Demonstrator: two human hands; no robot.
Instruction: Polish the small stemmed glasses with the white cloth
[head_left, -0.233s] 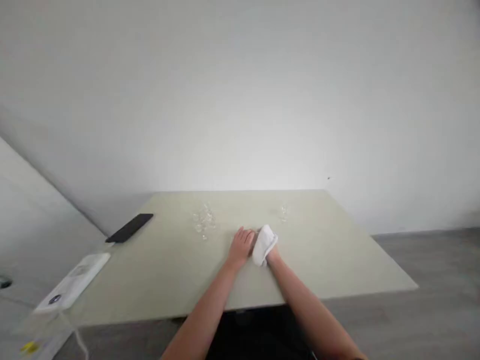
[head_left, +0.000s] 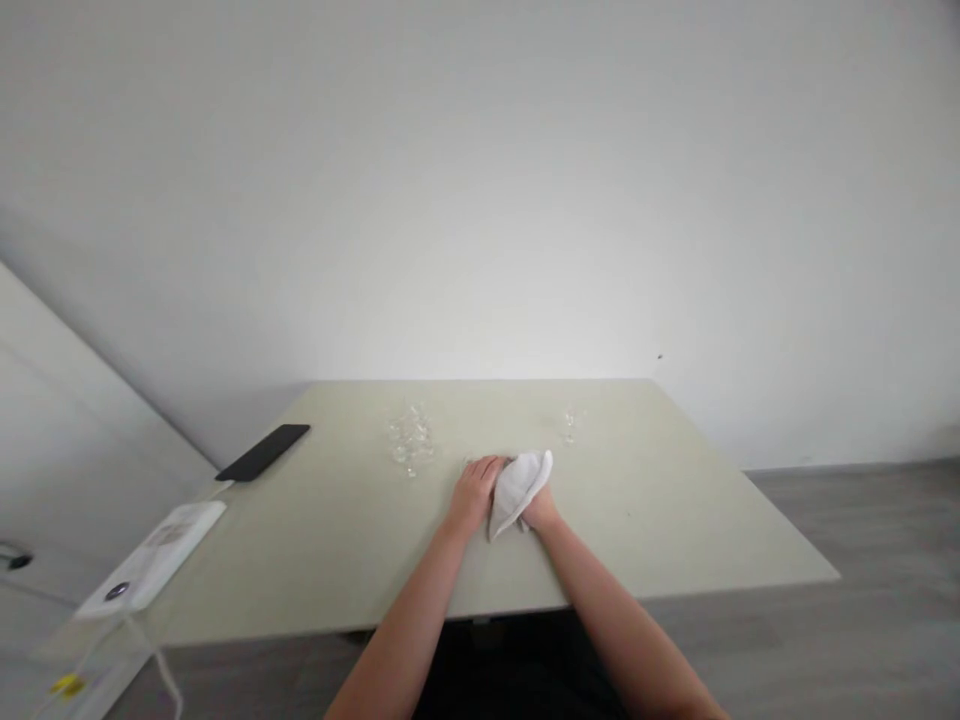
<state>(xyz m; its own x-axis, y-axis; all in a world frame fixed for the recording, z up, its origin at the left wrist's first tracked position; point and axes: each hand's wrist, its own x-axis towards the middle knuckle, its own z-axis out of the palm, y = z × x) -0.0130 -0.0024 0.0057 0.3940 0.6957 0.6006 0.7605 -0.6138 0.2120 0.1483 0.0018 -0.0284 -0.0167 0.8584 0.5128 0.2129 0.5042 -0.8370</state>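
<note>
My right hand [head_left: 538, 508] is closed on a white cloth [head_left: 519, 488], which covers most of its fingers. Just left of it, my left hand [head_left: 474, 492] curls against the cloth, around what seems to be a small clear glass. Only a faint glint shows by the left fingertips; hand and cloth hide the rest. Ahead and to the left stand several small clear glasses [head_left: 410, 438] in a cluster. A further clear glass [head_left: 569, 426] is on the table beyond my right hand.
The pale table [head_left: 675, 520] reaches back to a white wall [head_left: 480, 200]. Along its left edge lie a black flat device [head_left: 262, 453] and a white box [head_left: 152, 560] with a cable [head_left: 161, 665]. Grey floor [head_left: 862, 530] shows at the right.
The cloth has turned and spread between my hands, its lower edge shifting left. My left hand has moved slightly left. The view has shifted a little.
</note>
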